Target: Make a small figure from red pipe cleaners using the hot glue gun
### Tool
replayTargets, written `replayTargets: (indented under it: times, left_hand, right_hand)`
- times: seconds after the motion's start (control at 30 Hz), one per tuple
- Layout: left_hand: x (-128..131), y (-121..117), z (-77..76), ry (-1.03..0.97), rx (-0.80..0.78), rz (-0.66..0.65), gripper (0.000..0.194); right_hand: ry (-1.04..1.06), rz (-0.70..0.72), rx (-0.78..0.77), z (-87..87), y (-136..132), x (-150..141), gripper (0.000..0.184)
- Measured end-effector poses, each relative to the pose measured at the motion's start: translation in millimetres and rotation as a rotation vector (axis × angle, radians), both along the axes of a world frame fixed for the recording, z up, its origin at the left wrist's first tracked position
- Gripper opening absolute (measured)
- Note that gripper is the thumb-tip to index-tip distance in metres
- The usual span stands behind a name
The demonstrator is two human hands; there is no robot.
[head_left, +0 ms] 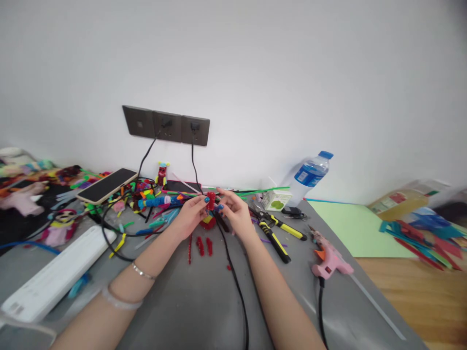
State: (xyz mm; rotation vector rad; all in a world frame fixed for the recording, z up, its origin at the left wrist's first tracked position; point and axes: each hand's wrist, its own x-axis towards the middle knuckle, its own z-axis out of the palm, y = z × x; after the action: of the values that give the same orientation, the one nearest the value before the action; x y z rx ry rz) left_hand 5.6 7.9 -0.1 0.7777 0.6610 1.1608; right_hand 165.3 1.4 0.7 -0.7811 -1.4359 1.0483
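Between my two hands is a small fuzzy red piece [210, 200], seemingly coiled pipe cleaner. My left hand [190, 215] pinches its left side with thumb and forefinger. From the right, my right hand [236, 214] closes thumb and fingers on its other side; the exact contact is too small to make out. A red and yellow piece [207, 223] shows partly under my hands. Nearer me on the grey table lie two short red fuzzy pieces [200, 246] and a thin red pipe cleaner [189, 249].
Pliers [275, 233] with yellow-black handles, a small box [276, 200], a bottle [310, 175] and a pink glue gun [330, 261] stand or lie right. Leftward are a phone [108, 185], a white power strip [60, 274] and pipe cleaners. A black cable [235, 274] runs beneath my hands.
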Motion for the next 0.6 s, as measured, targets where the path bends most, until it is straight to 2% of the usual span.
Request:
replayTargets:
  times: [0.2, 0.5, 0.6]
  left_hand:
    - [3.3, -5.9, 3.0, 0.038, 0.059, -0.092, 0.033]
    - [2.8, -4.2, -0.8, 0.027, 0.043, -0.075, 0.035]
    - [2.6, -2.8, -1.2, 0.022, 0.029, -0.049, 0.041]
  right_hand:
    - [0.036, 0.064, -0.117, 1.1, 0.2, -1.4, 0.038]
    - [0.139, 0.167, -0.184, 4.1, -3.3, -2.5, 0.032]
    - [0.175, 0.151, -0.191, 5.0, -4.2, -2.8, 0.033]
